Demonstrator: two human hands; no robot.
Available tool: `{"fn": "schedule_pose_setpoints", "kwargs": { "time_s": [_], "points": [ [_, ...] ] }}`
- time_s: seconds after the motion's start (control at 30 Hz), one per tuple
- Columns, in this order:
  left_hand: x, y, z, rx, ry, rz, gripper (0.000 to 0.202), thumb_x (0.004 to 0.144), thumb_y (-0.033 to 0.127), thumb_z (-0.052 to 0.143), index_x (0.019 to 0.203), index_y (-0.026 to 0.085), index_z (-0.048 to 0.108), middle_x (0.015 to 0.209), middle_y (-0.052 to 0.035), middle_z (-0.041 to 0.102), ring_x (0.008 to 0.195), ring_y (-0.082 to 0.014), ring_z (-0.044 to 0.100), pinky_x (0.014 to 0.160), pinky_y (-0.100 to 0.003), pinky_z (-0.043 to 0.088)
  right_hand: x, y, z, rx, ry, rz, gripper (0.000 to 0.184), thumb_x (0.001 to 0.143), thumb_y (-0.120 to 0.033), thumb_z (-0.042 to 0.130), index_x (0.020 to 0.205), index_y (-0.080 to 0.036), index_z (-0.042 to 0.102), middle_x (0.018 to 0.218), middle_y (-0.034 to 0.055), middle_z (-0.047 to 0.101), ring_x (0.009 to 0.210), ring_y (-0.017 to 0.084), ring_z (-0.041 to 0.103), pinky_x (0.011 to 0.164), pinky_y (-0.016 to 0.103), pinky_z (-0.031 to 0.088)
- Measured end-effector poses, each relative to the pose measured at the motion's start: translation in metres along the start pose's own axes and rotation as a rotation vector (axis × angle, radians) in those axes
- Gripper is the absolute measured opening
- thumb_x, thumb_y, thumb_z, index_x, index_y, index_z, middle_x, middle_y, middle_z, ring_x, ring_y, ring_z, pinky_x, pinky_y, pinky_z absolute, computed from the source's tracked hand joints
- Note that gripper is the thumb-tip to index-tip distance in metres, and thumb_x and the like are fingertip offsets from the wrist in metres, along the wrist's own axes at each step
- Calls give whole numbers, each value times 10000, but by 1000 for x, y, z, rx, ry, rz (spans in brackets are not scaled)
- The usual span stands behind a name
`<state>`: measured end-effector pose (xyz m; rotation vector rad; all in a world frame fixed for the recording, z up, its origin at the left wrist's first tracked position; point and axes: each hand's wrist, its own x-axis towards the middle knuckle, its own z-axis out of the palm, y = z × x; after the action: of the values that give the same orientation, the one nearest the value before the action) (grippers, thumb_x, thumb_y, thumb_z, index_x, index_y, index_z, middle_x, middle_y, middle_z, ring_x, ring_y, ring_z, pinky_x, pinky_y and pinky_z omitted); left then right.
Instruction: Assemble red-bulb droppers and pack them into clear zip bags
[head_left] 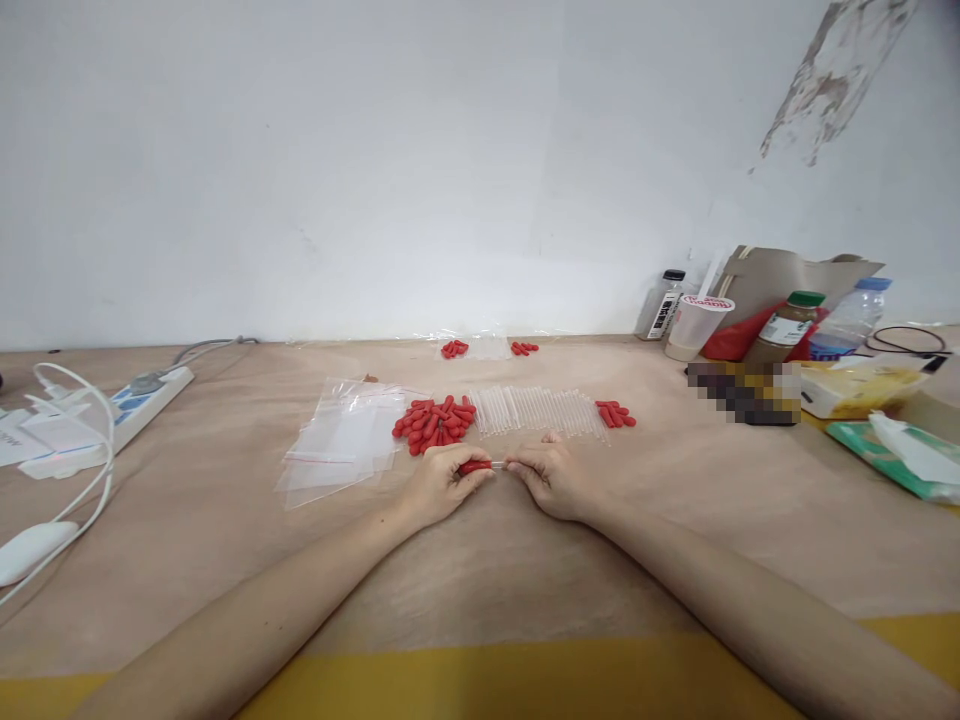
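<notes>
Between the fingers of my left hand (450,482) is a red rubber dropper bulb (475,466), its open end pointing right. My right hand (553,478) pinches a thin clear dropper tube (498,464), which meets the bulb's end; how deep it sits inside I cannot tell. Just beyond my left hand lies a heap of red bulbs (433,424). A row of clear tubes (536,412) is spread side by side past both hands. To its right rests a smaller group of red bulbs (615,414).
Clear zip bags (341,440) lie left of the heap. Near the wall, a clear bag (487,347) has red bulbs at both ends. A power strip (150,405) with white cables is at left. Bottles, a plastic cup (699,328) and a green packet (892,460) stand or lie at right.
</notes>
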<state>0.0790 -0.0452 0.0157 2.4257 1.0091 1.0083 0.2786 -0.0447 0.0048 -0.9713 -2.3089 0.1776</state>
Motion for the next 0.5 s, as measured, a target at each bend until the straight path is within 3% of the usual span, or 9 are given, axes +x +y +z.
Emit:
{"fn": "schedule_pose_setpoints", "kwargs": {
  "time_s": [0.27,0.5],
  "points": [
    [1,-1,1,7,-35,-4,101,805,230,545,832,168,620,743,-3,635,647,-108,563,590,-205,430,1,-1,0,16,-28,-17,240,877,-212,390,872,-195,629,748,18,666,642,125,544,703,307,293],
    [2,-5,1,-42,159,-39,121,798,248,565,885,171,601,838,-25,647,745,-133,596,648,-230,471,5,-2,-2,48,73,-91,276,897,-212,323,993,-189,580,839,44,611,768,131,536,690,259,381]
  ]
}}
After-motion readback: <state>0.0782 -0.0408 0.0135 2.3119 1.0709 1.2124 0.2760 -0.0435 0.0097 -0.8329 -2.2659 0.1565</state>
